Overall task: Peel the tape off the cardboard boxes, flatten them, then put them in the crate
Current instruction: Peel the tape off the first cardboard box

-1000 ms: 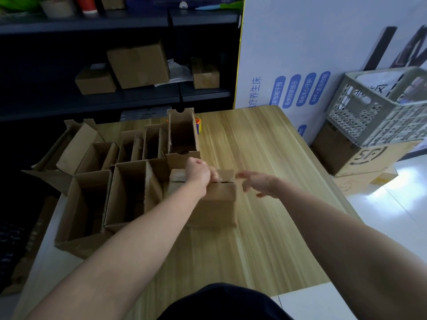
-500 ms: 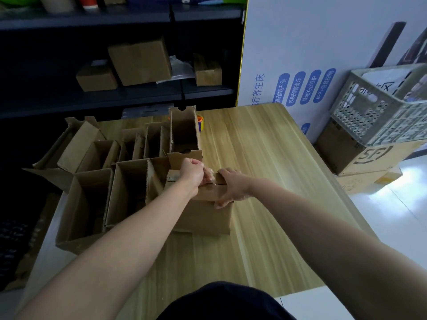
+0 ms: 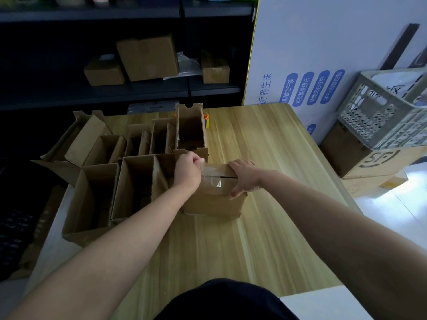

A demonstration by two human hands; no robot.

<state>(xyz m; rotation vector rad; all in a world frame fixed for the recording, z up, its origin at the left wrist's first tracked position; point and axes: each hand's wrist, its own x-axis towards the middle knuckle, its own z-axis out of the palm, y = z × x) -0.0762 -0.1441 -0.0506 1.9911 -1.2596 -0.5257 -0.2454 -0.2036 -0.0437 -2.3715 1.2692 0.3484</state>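
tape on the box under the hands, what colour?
Clear, glossy tape; the brown box shows through. Head view.

Right hand (image 3: 245, 176) no longer hovers beside the box (image 3: 215, 204); it now presses down on the box's top right edge, thumb on the front face. Left hand (image 3: 188, 170) has pulled back, and the clear tape strip (image 3: 211, 179) it pinches now lifts off the seam.

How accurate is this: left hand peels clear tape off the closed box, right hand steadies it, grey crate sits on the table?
The head view shows the grey crate resting on a cardboard box beside the table, not on it. The rest holds.
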